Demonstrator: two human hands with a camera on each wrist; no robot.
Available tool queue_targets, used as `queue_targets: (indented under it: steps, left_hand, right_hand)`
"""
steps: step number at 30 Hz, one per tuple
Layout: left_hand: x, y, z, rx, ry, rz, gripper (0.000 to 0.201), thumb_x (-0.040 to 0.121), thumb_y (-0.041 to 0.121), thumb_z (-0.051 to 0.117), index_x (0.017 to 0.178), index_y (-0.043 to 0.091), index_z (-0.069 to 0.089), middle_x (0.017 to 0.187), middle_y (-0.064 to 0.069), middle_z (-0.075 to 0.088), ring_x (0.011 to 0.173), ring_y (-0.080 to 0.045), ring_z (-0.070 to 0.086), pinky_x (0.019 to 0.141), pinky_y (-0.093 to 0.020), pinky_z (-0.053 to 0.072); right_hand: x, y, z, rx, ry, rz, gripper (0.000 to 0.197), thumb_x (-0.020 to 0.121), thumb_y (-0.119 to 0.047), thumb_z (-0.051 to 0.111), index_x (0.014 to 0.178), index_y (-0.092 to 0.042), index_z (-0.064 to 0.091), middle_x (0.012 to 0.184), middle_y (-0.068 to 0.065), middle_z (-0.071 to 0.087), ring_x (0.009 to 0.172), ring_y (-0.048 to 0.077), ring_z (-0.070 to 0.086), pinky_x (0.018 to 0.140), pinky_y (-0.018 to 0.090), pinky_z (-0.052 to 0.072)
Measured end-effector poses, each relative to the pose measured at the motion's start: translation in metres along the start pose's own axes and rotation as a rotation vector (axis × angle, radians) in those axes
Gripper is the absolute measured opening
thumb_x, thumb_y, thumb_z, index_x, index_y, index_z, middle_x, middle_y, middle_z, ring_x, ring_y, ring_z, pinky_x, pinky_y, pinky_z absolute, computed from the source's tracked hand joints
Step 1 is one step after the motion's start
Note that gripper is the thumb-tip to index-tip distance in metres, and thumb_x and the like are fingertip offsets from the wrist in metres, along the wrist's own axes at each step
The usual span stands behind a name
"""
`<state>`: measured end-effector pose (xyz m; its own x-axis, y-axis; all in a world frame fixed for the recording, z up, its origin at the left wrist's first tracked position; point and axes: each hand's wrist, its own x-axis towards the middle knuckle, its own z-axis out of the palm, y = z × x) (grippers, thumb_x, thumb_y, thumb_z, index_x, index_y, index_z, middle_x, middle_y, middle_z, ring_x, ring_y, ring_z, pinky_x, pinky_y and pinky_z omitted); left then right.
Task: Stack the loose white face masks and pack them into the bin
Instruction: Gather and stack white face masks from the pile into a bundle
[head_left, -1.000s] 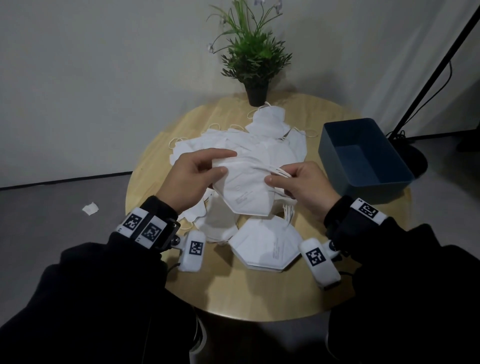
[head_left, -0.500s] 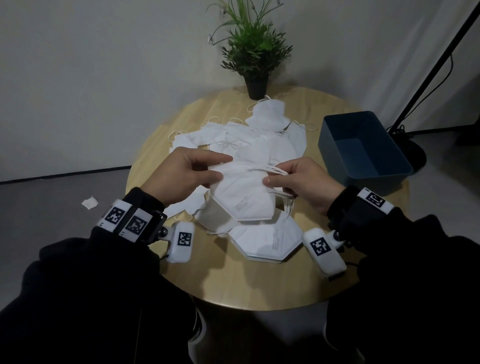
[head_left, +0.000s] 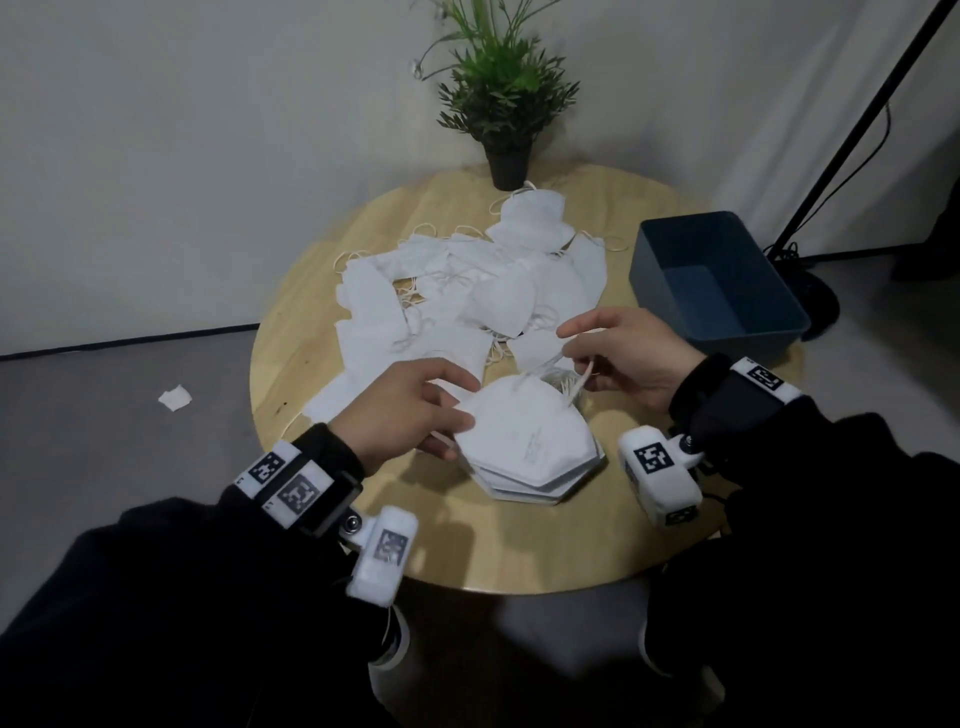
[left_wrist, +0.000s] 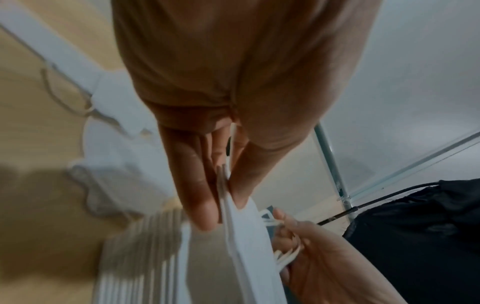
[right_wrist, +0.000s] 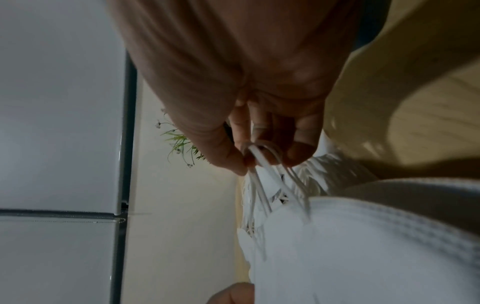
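Observation:
A folded white mask (head_left: 524, 423) lies on top of a small stack of masks (head_left: 535, 475) near the table's front edge. My left hand (head_left: 410, 415) pinches the left edge of that top mask (left_wrist: 241, 232) between thumb and fingers. My right hand (head_left: 623, 353) pinches its ear loops (right_wrist: 262, 162) at the right end, the straps (head_left: 574, 387) pulled taut. A heap of loose white masks (head_left: 467, 291) covers the middle of the round wooden table (head_left: 519, 551). The blue bin (head_left: 722, 280) stands at the right, nothing visible in it.
A potted green plant (head_left: 506, 104) stands at the table's far edge behind the heap. A black stand pole (head_left: 852, 124) and its cable rise on the right past the bin. A scrap of white paper (head_left: 175, 399) lies on the grey floor to the left.
Both hands have lowered the held mask from above the heap down onto the stack near the front edge. The left hand still pinches its edge and the right hand its loops.

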<state>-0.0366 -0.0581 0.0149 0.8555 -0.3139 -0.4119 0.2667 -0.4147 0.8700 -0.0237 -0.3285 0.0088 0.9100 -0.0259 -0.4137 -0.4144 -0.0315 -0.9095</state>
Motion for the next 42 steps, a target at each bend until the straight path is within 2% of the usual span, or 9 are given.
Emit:
queue_targets:
  steps: [8, 12, 16, 20, 24, 28, 31, 35, 42]
  left_hand:
    - [-0.001, -0.010, 0.021, 0.138, 0.086, -0.007, 0.028, 0.080, 0.004, 0.084, 0.101, 0.017, 0.073, 0.083, -0.010, 0.069, 0.064, -0.026, 0.070, 0.064, -0.045, 0.066]
    - [-0.003, -0.005, 0.020, 0.311, 0.118, 0.029, 0.028, 0.078, 0.012, 0.085, 0.098, 0.026, 0.072, 0.082, -0.002, 0.076, 0.069, -0.028, 0.073, 0.049, -0.028, 0.053]
    - [-0.004, -0.005, 0.017, 0.349, 0.126, 0.025, 0.027, 0.077, 0.013, 0.086, 0.096, 0.025, 0.072, 0.076, 0.000, 0.074, 0.068, -0.030, 0.071, 0.049, -0.037, 0.057]
    - [-0.007, -0.003, 0.016, 0.438, 0.104, 0.033, 0.026, 0.077, 0.023, 0.088, 0.096, 0.028, 0.071, 0.081, 0.001, 0.074, 0.062, -0.022, 0.068, 0.051, -0.043, 0.061]
    - [-0.007, -0.002, 0.008, 0.658, 0.074, 0.083, 0.057, 0.070, 0.050, 0.092, 0.120, 0.032, 0.069, 0.103, 0.014, 0.067, 0.080, -0.007, 0.065, 0.073, -0.025, 0.054]
    - [-0.008, -0.008, 0.015, 0.998, -0.061, 0.122, 0.100, 0.063, 0.057, 0.093, 0.148, 0.029, 0.050, 0.128, 0.009, 0.060, 0.109, -0.015, 0.060, 0.091, -0.037, 0.051]
    - [-0.008, -0.010, 0.026, 1.110, -0.029, 0.145, 0.080, 0.064, 0.057, 0.090, 0.131, 0.028, 0.056, 0.113, 0.006, 0.064, 0.103, -0.020, 0.062, 0.081, -0.039, 0.051]
    - [-0.009, -0.005, 0.033, 1.185, 0.037, 0.139, 0.053, 0.070, 0.062, 0.084, 0.095, 0.031, 0.049, 0.082, 0.013, 0.051, 0.084, -0.018, 0.057, 0.058, -0.032, 0.032]
    - [-0.007, -0.007, 0.034, 1.199, 0.056, 0.155, 0.053, 0.069, 0.062, 0.083, 0.082, 0.034, 0.040, 0.072, 0.013, 0.046, 0.075, -0.018, 0.051, 0.053, -0.031, 0.027]
  right_hand:
    - [0.001, 0.007, -0.002, -0.100, 0.035, -0.055, 0.017, 0.088, 0.000, 0.074, 0.105, -0.005, 0.073, 0.070, 0.010, 0.069, 0.066, 0.018, 0.066, 0.058, 0.028, 0.054]
    - [-0.002, 0.005, -0.001, -0.069, 0.017, -0.081, 0.019, 0.089, -0.002, 0.074, 0.107, -0.006, 0.072, 0.075, 0.009, 0.072, 0.069, 0.017, 0.069, 0.057, 0.024, 0.056]
    - [-0.006, 0.002, -0.003, -0.163, 0.024, -0.088, 0.026, 0.089, -0.016, 0.080, 0.113, -0.011, 0.070, 0.098, 0.009, 0.074, 0.088, 0.020, 0.069, 0.077, 0.037, 0.058]
    - [-0.017, 0.002, -0.013, -0.439, 0.015, 0.032, 0.032, 0.091, -0.022, 0.077, 0.117, -0.014, 0.061, 0.104, 0.009, 0.069, 0.091, 0.027, 0.070, 0.074, 0.048, 0.060]
    - [-0.028, 0.016, -0.019, -0.715, -0.116, 0.130, 0.023, 0.087, -0.006, 0.070, 0.110, -0.005, 0.067, 0.092, 0.016, 0.076, 0.077, 0.029, 0.075, 0.067, 0.040, 0.058]
    - [-0.036, 0.026, -0.013, -1.032, -0.261, 0.117, 0.048, 0.066, -0.002, 0.084, 0.109, -0.020, 0.070, 0.091, -0.001, 0.076, 0.079, 0.018, 0.073, 0.061, 0.027, 0.055]
    - [-0.040, 0.031, -0.004, -1.200, -0.267, 0.045, 0.043, 0.058, -0.011, 0.092, 0.088, -0.026, 0.065, 0.087, -0.008, 0.069, 0.077, 0.012, 0.064, 0.062, 0.028, 0.052]
    - [-0.038, 0.040, 0.005, -1.322, -0.230, -0.032, 0.033, 0.055, -0.020, 0.086, 0.082, -0.023, 0.067, 0.081, -0.004, 0.070, 0.075, 0.018, 0.068, 0.068, 0.038, 0.063]
    - [-0.035, 0.041, 0.007, -1.319, -0.182, -0.065, 0.022, 0.061, -0.024, 0.080, 0.080, -0.021, 0.069, 0.078, 0.000, 0.070, 0.072, 0.020, 0.067, 0.065, 0.035, 0.061]
